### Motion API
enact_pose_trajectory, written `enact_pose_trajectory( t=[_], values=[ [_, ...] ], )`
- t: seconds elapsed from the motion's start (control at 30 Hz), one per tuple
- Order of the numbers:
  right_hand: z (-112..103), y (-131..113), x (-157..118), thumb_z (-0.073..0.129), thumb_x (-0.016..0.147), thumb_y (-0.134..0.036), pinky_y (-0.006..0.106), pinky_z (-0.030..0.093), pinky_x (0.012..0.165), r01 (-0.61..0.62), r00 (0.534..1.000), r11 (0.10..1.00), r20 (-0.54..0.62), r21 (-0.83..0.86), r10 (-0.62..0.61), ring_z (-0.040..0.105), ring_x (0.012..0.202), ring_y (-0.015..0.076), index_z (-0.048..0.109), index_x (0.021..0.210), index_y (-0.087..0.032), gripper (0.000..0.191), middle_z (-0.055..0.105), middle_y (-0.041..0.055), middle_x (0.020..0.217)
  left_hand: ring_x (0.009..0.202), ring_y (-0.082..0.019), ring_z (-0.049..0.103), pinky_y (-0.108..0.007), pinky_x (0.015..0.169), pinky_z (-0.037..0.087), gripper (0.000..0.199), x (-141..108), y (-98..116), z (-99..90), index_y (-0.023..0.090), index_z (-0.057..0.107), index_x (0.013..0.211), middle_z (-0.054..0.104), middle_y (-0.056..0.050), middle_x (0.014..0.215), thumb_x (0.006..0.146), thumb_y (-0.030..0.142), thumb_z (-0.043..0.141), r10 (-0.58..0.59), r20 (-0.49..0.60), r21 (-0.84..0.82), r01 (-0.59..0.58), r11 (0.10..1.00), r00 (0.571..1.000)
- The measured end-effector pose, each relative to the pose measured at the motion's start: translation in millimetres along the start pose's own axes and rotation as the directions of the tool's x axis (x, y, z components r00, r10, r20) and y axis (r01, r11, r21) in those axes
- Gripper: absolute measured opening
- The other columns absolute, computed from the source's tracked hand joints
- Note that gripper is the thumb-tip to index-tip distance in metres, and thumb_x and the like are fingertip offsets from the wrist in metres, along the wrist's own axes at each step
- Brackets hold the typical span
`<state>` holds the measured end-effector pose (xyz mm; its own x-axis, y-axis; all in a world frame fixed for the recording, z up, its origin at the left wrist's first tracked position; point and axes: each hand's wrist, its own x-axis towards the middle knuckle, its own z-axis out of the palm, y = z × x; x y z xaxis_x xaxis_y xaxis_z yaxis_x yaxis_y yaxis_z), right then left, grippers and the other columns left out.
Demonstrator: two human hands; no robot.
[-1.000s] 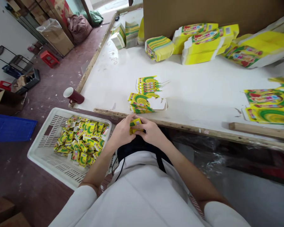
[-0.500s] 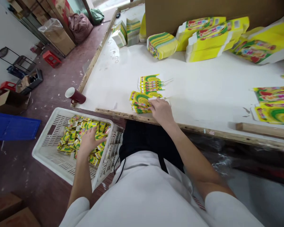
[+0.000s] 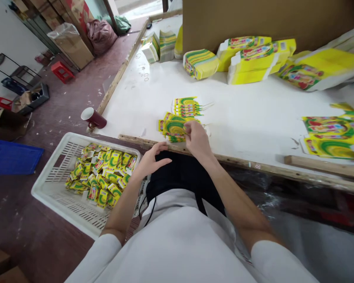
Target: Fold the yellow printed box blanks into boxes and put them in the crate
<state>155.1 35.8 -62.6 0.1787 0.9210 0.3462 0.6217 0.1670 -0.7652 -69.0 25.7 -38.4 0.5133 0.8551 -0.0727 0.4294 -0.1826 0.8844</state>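
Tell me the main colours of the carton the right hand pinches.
The carton is mainly yellow and green, in swirls; the head view shows it.

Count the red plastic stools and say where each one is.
2: one red plastic stool left of the plastic-covered brown carton, another red stool near the left edge, by the open brown cardboard box. Others may be hidden.

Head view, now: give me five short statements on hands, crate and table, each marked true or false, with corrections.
1. The right hand pinches a carton. True.
2. The left hand is inside the crate. False: the left hand is by the table's near edge, holding nothing.
3. The crate holds yellow boxes. True.
4. The mug is in the crate. False: the mug is at the table's left corner.
5. The table has a white top. True.
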Motion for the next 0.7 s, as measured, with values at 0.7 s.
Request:
enact_pose_trajectory(
  t=[0.7],
  values=[
    [11,-54,-55,0.072,0.083,-0.023,0.038,0.057,0.078,0.013,0.950,0.816,0.248,0.577,-0.191,0.061,0.084,0.0197,0.050,0.125,-0.023,0.047,0.063,0.0074,0.107,0.077,-0.012,0.061,-0.025,0.078,0.052,0.048,22,24,43.7,0.021,0.066,0.092,0.063,0.000,0.086,0.069,0.061,0.080,-0.193,-0.616,-0.532,-0.223,0.817,0.764]
  ],
)
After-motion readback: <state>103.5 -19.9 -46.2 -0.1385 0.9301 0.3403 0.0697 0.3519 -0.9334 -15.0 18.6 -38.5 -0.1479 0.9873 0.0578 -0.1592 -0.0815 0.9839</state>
